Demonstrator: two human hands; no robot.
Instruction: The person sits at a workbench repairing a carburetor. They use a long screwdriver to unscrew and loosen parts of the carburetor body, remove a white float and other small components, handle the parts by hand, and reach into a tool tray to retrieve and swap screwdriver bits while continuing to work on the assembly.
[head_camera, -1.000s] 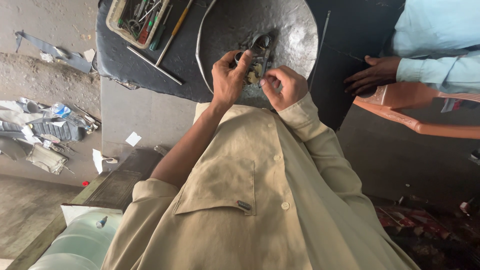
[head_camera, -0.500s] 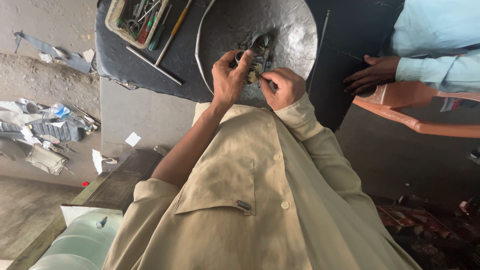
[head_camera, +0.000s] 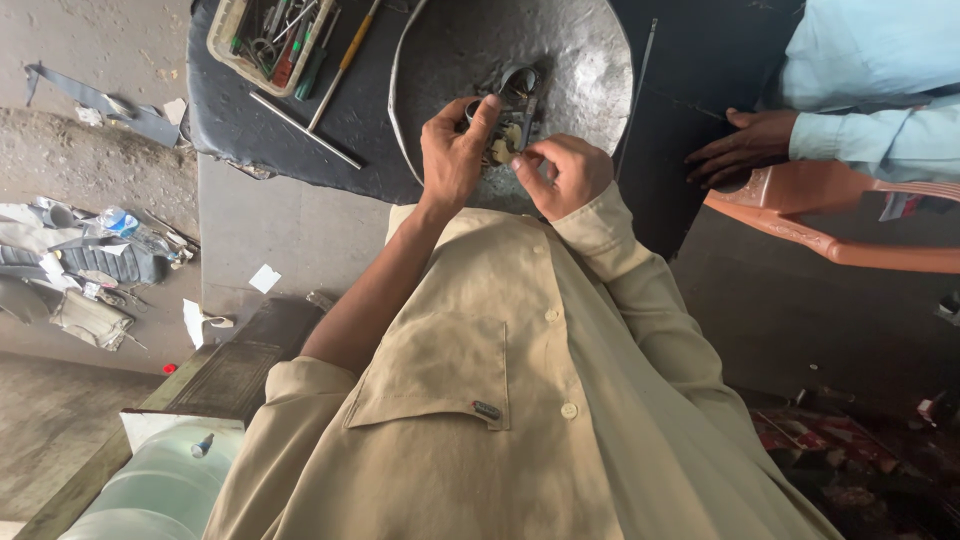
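small metal part (head_camera: 512, 128) between both hands' fingers (head_camera: 487, 108)

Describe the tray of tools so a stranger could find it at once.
Start at the big round grey metal pan on the dark table, where the person's left hand works. Look further left, to the table's far corner: the pale rectangular tray sits there, the only container, crammed with small hand tools.

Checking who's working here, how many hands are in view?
3: the left hand and right hand over the metal dish, plus another person's hand at right.
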